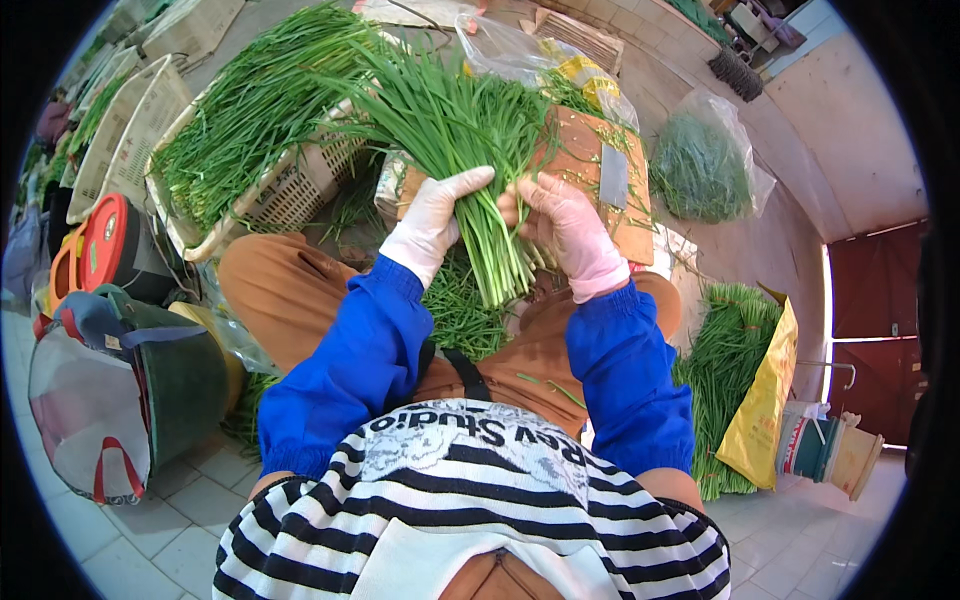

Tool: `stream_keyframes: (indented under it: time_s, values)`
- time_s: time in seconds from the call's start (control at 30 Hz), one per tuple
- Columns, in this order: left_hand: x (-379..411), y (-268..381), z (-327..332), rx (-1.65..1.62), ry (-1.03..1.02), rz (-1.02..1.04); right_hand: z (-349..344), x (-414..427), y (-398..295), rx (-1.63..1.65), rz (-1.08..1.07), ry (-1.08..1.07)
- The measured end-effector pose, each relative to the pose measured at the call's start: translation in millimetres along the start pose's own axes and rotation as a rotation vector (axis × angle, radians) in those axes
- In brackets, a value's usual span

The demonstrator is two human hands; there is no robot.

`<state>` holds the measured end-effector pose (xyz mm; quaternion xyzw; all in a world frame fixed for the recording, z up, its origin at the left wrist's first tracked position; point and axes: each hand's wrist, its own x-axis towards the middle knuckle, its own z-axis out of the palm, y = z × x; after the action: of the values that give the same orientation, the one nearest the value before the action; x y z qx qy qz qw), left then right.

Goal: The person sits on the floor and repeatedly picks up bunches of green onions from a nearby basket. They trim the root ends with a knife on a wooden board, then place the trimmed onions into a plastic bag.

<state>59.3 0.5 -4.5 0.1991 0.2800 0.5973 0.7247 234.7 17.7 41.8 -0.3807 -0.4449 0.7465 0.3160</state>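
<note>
My left hand (439, 217), in a pale thin glove, grips a bunch of Chinese chives (480, 225), its thumb laid across the stalks. The pale stalk ends point down toward my lap and the green leaves fan out away from me. At the bunch's right side is my right hand (559, 221), also gloved, its fingertips pinched on a few thin stalks. Beyond that hand lies a wooden board (559, 150) strewn with chive scraps. A flat metal blade (613, 176) rests on it. Loose chive leaves (465, 304) are heaped between my legs.
A plastic crate (277, 202) heaped with chives (262, 112) stands at left. Below it are a red-lidded container (106, 232) and a green bag (180, 390). On the right are a clear bag of greens (705, 165), bundled chives (727, 360) with a yellow sack (765, 412), and buckets (814, 446).
</note>
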Motion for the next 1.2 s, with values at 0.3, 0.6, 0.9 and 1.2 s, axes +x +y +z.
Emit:
stream_keyframes:
  time_s: [0.3, 0.6, 0.9, 1.2]
  values:
    - [38, 30, -67, -0.248, 0.078, 0.253, -20, -72, -13, 0.214, -0.118, -0.155]
    - [12, 70, -38, -0.218, -0.114, 0.239, -40, -60, 13, -1.136, -0.412, 0.146]
    - [8, 53, -15, -0.175, -0.062, 0.233, 31, 1, -7, -0.487, -0.238, 0.165]
    - [3, 45, -17, -0.381, -0.205, 0.2, 25, -7, 0, -0.816, -0.504, 0.23]
